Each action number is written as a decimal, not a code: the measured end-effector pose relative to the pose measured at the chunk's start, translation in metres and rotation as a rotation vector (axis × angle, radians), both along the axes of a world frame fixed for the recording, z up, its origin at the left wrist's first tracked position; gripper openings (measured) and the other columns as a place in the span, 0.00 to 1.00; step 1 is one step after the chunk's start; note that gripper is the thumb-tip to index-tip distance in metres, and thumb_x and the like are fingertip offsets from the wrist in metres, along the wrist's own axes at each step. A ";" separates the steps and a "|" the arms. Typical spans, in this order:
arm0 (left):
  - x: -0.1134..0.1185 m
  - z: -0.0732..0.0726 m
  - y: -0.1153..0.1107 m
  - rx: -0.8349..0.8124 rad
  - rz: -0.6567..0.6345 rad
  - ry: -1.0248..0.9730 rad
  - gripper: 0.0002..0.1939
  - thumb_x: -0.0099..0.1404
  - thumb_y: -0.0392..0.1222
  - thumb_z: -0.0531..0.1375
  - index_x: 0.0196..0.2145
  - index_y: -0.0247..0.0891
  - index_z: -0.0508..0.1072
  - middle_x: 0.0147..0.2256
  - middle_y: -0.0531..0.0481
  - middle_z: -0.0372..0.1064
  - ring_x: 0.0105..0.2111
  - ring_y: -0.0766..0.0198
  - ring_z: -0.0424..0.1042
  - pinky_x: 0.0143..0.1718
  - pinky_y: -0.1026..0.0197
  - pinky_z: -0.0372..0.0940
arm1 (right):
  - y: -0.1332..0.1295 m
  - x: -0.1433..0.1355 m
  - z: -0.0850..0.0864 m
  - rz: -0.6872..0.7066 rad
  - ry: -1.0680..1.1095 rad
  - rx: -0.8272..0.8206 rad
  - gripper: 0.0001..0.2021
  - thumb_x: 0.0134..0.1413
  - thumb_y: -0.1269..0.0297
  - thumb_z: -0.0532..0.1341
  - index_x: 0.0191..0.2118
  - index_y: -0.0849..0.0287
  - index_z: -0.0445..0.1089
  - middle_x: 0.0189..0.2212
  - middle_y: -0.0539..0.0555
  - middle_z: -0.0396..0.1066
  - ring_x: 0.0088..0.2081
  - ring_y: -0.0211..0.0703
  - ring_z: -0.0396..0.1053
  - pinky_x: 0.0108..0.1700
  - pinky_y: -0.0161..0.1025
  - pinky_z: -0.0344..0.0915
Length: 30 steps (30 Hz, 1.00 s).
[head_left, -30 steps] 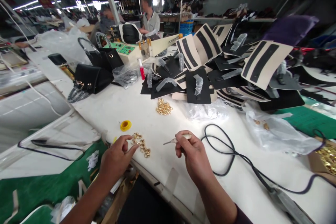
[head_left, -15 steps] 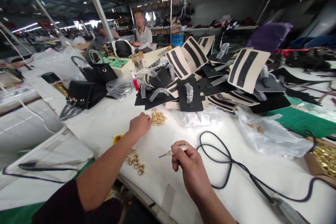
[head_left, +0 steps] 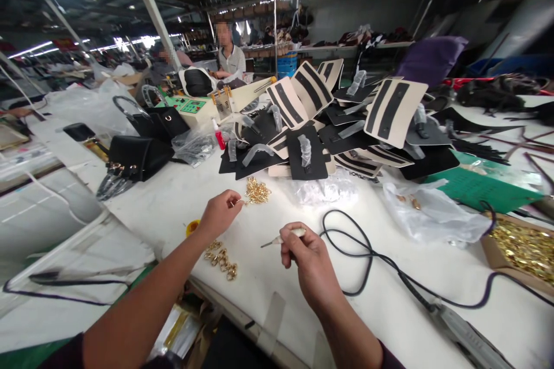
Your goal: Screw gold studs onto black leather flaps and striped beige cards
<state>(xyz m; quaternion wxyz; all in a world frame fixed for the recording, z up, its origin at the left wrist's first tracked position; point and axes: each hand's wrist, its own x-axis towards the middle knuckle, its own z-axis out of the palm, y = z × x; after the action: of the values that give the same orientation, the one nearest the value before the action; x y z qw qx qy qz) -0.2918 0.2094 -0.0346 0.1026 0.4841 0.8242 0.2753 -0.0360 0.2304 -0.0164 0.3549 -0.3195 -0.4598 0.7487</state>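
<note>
My left hand (head_left: 221, 212) is closed in a pinch on a small gold metal piece (head_left: 243, 202), whose exact shape is too small to tell. Just beyond its fingertips lies a pile of small gold metal fittings (head_left: 258, 191). My right hand (head_left: 312, 262) grips a thin-tipped tool with a white handle (head_left: 298, 232); its metal tip points left over the white table (head_left: 255, 294). Nearer to me, beside my left forearm, are larger gold ring-like fittings (head_left: 223, 262). A yellow roll or cup (head_left: 193, 227) is partly behind that forearm.
Black-and-beige bag panels (head_left: 305, 153) with wrapped handles heap at the back. Black bags (head_left: 141, 157) stand left, near a red bottle (head_left: 219, 135). On the right are a looped black cord (head_left: 371, 253), plastic bag (head_left: 426, 216), box of gold parts (head_left: 515, 242) and grey device (head_left: 463, 331). A person sits beyond.
My left hand has drawn back slightly from the gold pile, a small gold piece now showing at its fingertips. My right hand still holds the tool. The view has shifted a little.
</note>
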 end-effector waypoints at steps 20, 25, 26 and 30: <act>0.101 0.032 -0.161 0.378 0.203 -1.065 0.23 0.56 0.50 0.72 0.47 0.36 0.80 0.27 0.53 0.75 0.25 0.66 0.73 0.31 0.62 0.72 | -0.062 -0.014 0.028 0.060 0.008 0.140 0.13 0.58 0.53 0.68 0.36 0.58 0.72 0.22 0.46 0.67 0.23 0.36 0.62 0.30 0.36 0.59; 0.100 0.036 -0.174 0.341 0.152 -0.947 0.18 0.59 0.51 0.69 0.41 0.36 0.80 0.25 0.53 0.74 0.24 0.65 0.73 0.29 0.63 0.70 | -0.075 -0.015 0.038 0.091 -0.062 0.233 0.12 0.60 0.53 0.68 0.37 0.57 0.72 0.22 0.45 0.67 0.24 0.36 0.63 0.31 0.36 0.60; 0.100 0.036 -0.177 0.338 0.143 -0.905 0.17 0.60 0.51 0.69 0.40 0.36 0.81 0.25 0.52 0.75 0.24 0.65 0.73 0.29 0.63 0.70 | -0.077 -0.014 0.040 0.098 -0.079 0.256 0.12 0.60 0.53 0.68 0.37 0.57 0.71 0.22 0.45 0.66 0.24 0.36 0.63 0.31 0.36 0.61; 0.101 0.038 -0.185 0.351 0.110 -0.682 0.12 0.61 0.49 0.68 0.37 0.38 0.81 0.28 0.52 0.77 0.25 0.64 0.74 0.29 0.64 0.69 | -0.084 -0.014 0.049 0.104 -0.142 0.356 0.13 0.60 0.53 0.67 0.36 0.57 0.72 0.21 0.46 0.67 0.25 0.37 0.65 0.31 0.36 0.63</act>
<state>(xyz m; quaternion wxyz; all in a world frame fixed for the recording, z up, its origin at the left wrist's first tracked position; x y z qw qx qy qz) -0.1913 0.0248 0.0039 0.2714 0.3302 0.7078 0.5624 -0.0497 0.1463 0.0323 0.3331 -0.2796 -0.6249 0.6484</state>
